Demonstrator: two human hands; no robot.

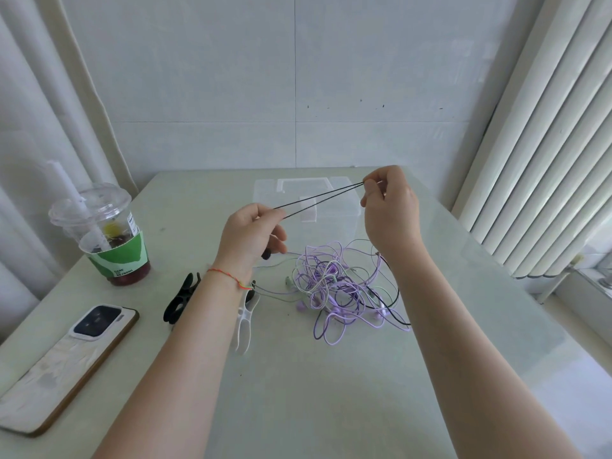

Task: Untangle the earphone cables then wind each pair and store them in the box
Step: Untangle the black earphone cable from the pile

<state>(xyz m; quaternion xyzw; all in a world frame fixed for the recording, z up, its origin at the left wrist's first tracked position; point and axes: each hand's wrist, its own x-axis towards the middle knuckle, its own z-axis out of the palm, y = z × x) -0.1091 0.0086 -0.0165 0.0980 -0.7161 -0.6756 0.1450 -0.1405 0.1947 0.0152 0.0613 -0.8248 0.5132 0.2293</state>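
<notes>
The black cable (318,199) is stretched tight in the air between two hands. The left hand (253,235) and right hand (390,207) both pinch it, probably to pull it free of the purple tangle (341,283) lying below, near the clear box (308,200).

Bare forearms, no sleeves; left wrist wears a thread bracelet (228,274) (red-orange, knotted).
</notes>
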